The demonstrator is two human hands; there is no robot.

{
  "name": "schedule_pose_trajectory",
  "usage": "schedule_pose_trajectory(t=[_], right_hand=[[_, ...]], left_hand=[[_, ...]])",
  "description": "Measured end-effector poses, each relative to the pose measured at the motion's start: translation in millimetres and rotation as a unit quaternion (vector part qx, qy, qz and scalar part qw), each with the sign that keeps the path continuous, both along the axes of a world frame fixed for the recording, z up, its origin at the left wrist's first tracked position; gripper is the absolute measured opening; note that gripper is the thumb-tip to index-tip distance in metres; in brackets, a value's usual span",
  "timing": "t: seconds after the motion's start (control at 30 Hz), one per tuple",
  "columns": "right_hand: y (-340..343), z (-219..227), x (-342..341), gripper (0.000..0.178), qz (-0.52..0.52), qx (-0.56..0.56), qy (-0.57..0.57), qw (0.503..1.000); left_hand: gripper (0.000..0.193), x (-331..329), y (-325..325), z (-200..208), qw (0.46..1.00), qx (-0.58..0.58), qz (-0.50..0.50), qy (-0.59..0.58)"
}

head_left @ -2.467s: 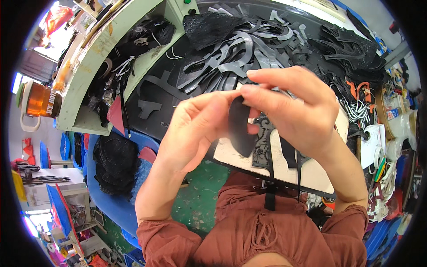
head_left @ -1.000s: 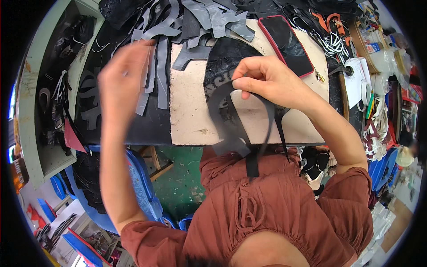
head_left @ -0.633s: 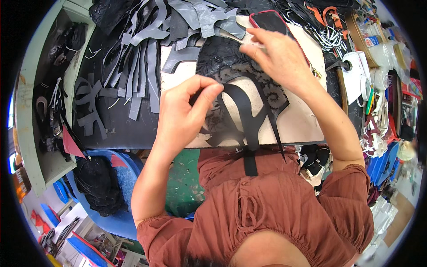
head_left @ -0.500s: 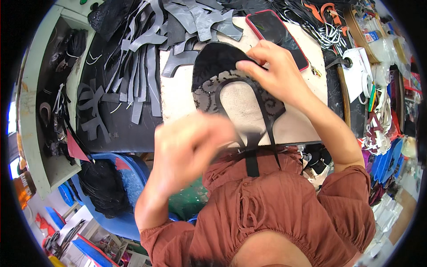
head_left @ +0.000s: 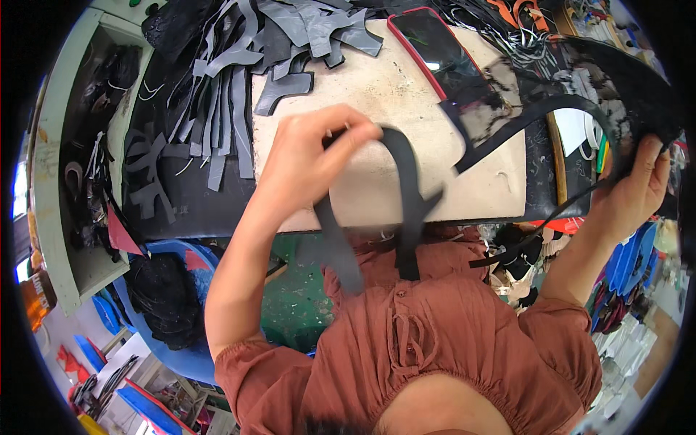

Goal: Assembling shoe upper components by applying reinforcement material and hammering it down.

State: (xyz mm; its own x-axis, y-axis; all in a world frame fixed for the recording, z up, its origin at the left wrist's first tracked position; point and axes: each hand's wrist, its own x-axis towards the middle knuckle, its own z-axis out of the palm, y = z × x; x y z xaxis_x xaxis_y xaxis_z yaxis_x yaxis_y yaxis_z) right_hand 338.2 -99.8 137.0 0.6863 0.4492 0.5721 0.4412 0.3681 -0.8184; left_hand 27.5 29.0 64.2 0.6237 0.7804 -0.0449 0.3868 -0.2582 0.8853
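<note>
Pinched between my left hand's (head_left: 308, 148) thumb and fingers is the top of a bent black strap piece (head_left: 408, 170). Its ends hang past the near edge of the pale work board (head_left: 486, 192), over my lap. Out at the right, my right hand (head_left: 632, 196) grips a black shoe upper (head_left: 616, 69) with a solid toe and sheer patterned mesh. The upper is blurred by motion and held above the table, apart from the strap piece. A thin black strip (head_left: 507, 255) trails from the right hand's side toward my lap.
Grey cut strips and forked pieces (head_left: 304, 29) are heaped at the far left of the board. A red-cased phone (head_left: 435, 51) lies at the back, partly behind the upper. A blue tub (head_left: 203, 355) with black material stands at the left. White and orange cords (head_left: 515, 32) sit behind.
My right hand has swung the shoe upper off the board to the right. My left hand has risen over the board, and the black strap piece now hangs from it, separate from the upper.
</note>
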Motion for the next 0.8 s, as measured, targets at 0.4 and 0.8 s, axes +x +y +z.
schedule_pose_trajectory(t=[0.4,0.8], right_hand=[[9.1,-1.3,27.1,0.017,0.04,-0.063,0.006,0.997],[107.2,-8.2,-63.3,0.042,0.436,-0.354,0.289,0.775]], left_hand=[[0.068,14.8,-20.3,-57.0,0.919,0.311,-0.137,0.203],[0.059,-12.4,-6.7,9.6,0.929,-0.127,0.106,-0.331]])
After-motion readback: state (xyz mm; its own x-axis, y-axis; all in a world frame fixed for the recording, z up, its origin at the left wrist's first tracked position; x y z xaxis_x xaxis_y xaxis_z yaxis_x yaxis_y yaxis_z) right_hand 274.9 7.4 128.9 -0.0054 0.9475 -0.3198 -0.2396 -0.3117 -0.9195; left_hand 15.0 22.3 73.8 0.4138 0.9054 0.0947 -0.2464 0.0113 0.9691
